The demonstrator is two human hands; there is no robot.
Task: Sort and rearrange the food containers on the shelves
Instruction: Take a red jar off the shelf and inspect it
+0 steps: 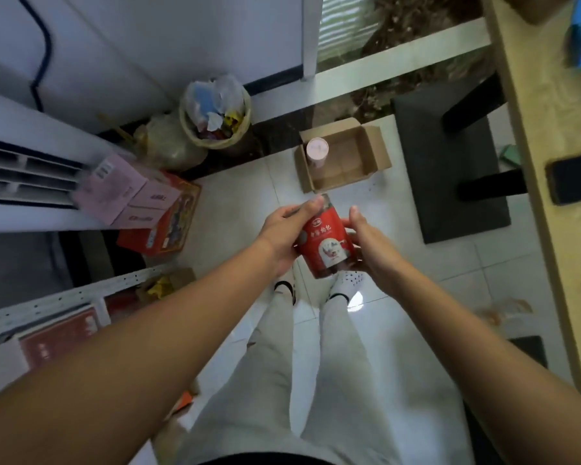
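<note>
red jar (326,241) between both hands (284,226)

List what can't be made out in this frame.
Head view:
- red jar: label print too small to read; the left hand covers its left side.
- right hand: fingers hidden behind the jar, grip unclear.
- pink-lidded tub in the cardboard box: mostly lid shows, contents unseen.
- lower shelf: contents blurred, partly behind the left forearm.
</note>
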